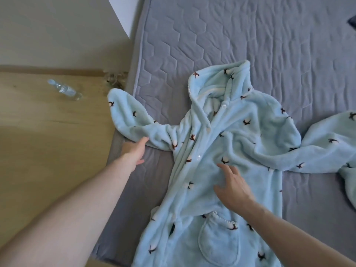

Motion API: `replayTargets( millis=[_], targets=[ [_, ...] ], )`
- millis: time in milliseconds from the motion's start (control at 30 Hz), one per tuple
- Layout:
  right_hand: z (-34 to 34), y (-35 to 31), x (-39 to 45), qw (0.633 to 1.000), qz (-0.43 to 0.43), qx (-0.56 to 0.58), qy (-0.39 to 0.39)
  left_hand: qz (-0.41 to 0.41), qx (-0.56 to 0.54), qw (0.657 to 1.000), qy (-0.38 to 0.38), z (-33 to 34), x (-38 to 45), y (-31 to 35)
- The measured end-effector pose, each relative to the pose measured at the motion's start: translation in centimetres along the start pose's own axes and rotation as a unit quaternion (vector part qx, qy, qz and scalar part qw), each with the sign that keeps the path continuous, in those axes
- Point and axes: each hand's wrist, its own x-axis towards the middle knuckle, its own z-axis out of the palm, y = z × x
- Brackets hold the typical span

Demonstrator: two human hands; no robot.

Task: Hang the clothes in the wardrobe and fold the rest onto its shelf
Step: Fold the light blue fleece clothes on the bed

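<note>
A light blue fleece robe [227,143] with small cotton-flower prints lies spread face up on the grey quilted mattress [250,35], buttons fastened and sleeves out to both sides. Its left sleeve [131,120] hangs over the mattress edge. My left hand [134,151] reaches to that sleeve, fingertips touching its underside, fingers apart and not closed on it. My right hand [231,185] rests flat and open on the robe's chest, above the front pocket [217,239]. No wardrobe or hanger is in view.
A clear plastic bottle [64,90] lies on the wooden floor [48,141] left of the bed. A second piece of the same blue fleece [348,180] lies at the right edge. A dark item [352,21] shows at the top right corner.
</note>
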Motion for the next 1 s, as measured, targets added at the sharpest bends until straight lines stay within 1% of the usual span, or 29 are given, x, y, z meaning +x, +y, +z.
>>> replayTargets(
  millis=[100,133,233,267,300,367,433,500,567,633,700,767,833,900,967,1000],
  targets=[
    [1.0,0.6,0.6,1.000,0.006,-0.001,0.007,-0.026,-0.057,0.998,-0.009,0.4,2.1,1.0],
    [1.1,1.0,0.7,1.000,0.000,0.007,0.021,-0.031,-0.076,0.997,-0.014,0.6,2.8,1.5],
    [0.5,2.7,0.6,0.990,-0.029,0.081,0.113,-0.032,-0.152,0.988,-0.018,0.6,4.8,3.0],
    [0.0,3.4,0.7,0.985,-0.027,0.099,0.141,-0.030,-0.172,0.985,-0.016,0.5,5.4,3.4],
    [-0.5,4.3,0.7,0.983,-0.015,0.104,0.153,-0.027,-0.185,0.982,-0.015,0.3,5.9,3.8],
    [-1.6,6.1,0.7,0.988,0.028,0.083,0.126,-0.013,-0.201,0.979,-0.023,0.2,6.3,4.3],
    [-2.5,7.5,0.4,0.995,0.067,0.050,0.063,0.004,-0.194,0.981,-0.028,0.2,5.7,5.0],
    [-3.4,8.1,0.0,0.995,0.081,0.044,0.030,0.059,-0.154,0.986,0.020,0.4,4.2,6.2],
    [-4.3,8.0,-0.4,0.992,0.089,0.077,0.045,0.151,-0.112,0.979,0.080,0.8,1.6,8.4],
    [-5.5,7.6,-0.9,0.984,0.101,0.127,0.073,0.234,-0.081,0.966,0.081,1.8,-1.7,10.8],
    [-6.8,7.4,-1.5,0.977,0.096,0.165,0.099,0.309,-0.041,0.949,0.049,3.4,-5.4,13.1],
    [-8.2,7.7,-1.9,0.970,0.090,0.192,0.117,0.382,-0.009,0.924,-0.002,5.7,-9.5,14.9],
    [-9.8,8.3,-2.4,0.965,0.092,0.208,0.132,0.454,0.022,0.889,-0.058,8.4,-14.0,16.0],
    [-11.3,8.9,-3.1,0.960,0.093,0.219,0.150,0.523,0.056,0.844,-0.107,11.5,-18.2,16.6],
    [-12.7,9.8,-4.0,0.951,0.095,0.238,0.176,0.567,0.087,0.805,-0.153,14.9,-22.2,16.7],
    [-13.3,10.4,-4.5,0.947,0.097,0.244,0.186,0.576,0.104,0.792,-0.173,16.8,-24.1,16.7]
  ],
)
